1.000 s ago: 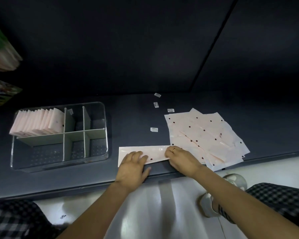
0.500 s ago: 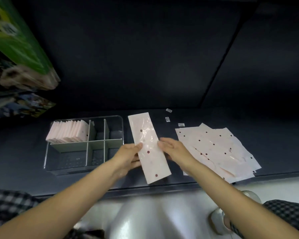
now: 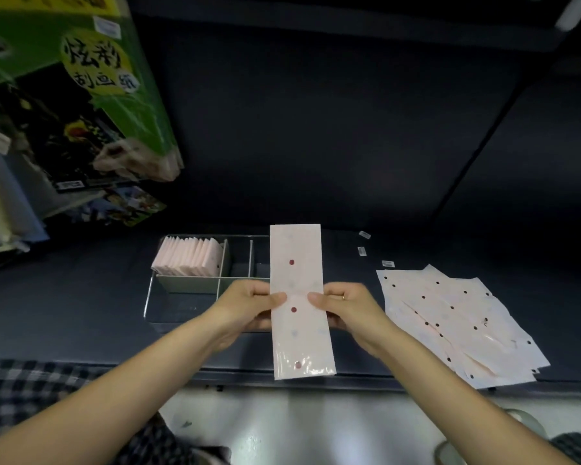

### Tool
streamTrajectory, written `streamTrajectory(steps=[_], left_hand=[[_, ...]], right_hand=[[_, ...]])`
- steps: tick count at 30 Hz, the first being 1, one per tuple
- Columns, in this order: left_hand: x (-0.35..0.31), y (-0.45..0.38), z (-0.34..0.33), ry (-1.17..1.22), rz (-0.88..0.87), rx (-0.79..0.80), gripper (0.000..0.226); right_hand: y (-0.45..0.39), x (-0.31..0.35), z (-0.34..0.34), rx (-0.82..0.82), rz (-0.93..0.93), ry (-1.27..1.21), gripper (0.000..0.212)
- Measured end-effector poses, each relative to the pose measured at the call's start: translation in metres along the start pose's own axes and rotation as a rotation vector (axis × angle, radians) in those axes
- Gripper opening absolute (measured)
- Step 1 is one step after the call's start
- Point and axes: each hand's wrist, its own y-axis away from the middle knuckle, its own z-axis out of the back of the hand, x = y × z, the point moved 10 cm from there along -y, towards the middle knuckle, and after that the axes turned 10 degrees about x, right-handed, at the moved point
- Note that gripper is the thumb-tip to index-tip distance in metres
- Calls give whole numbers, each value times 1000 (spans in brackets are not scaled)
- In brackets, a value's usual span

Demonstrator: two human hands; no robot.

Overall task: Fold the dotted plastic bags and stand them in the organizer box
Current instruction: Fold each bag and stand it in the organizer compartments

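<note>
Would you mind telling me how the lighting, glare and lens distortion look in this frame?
Head view: dim overall, the shelf back nearly black; glare shines on the lower end of the folded strip; wide-angle bending stretches the green box at the left edge; the organizer box stays legible.

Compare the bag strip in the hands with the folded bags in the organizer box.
The bag strip is one long narrow band, pinched between left hand and right hand; the folded bags are short packets, standing packed in a row in the organizer box. Both are pale pink with dark dots.
</note>
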Motion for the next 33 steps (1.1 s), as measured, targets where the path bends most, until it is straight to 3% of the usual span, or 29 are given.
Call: streamTrajectory(steps=[8, 12, 18, 24, 30, 33], left_hand=[[-10, 3, 19, 127, -96, -39, 9], [-17, 4, 21, 220, -129, -4, 17], [-23, 6, 22, 209, -147, 13, 28], [-10, 2, 23, 312, -87, 25, 19], [-4, 4, 39, 157, -108, -171, 17], [-22, 7, 52, -113, -246, -275, 21]], right_hand=[[-3, 7, -5, 1, 73, -103, 13], [-3, 20, -8, 4, 167, -152, 23], [-3, 36, -6, -42, 267, 42, 29], [-9, 41, -8, -57, 307, 155, 38], [-18, 37, -15, -22, 259, 239, 43], [-27, 40, -24, 36, 236, 319, 41]])
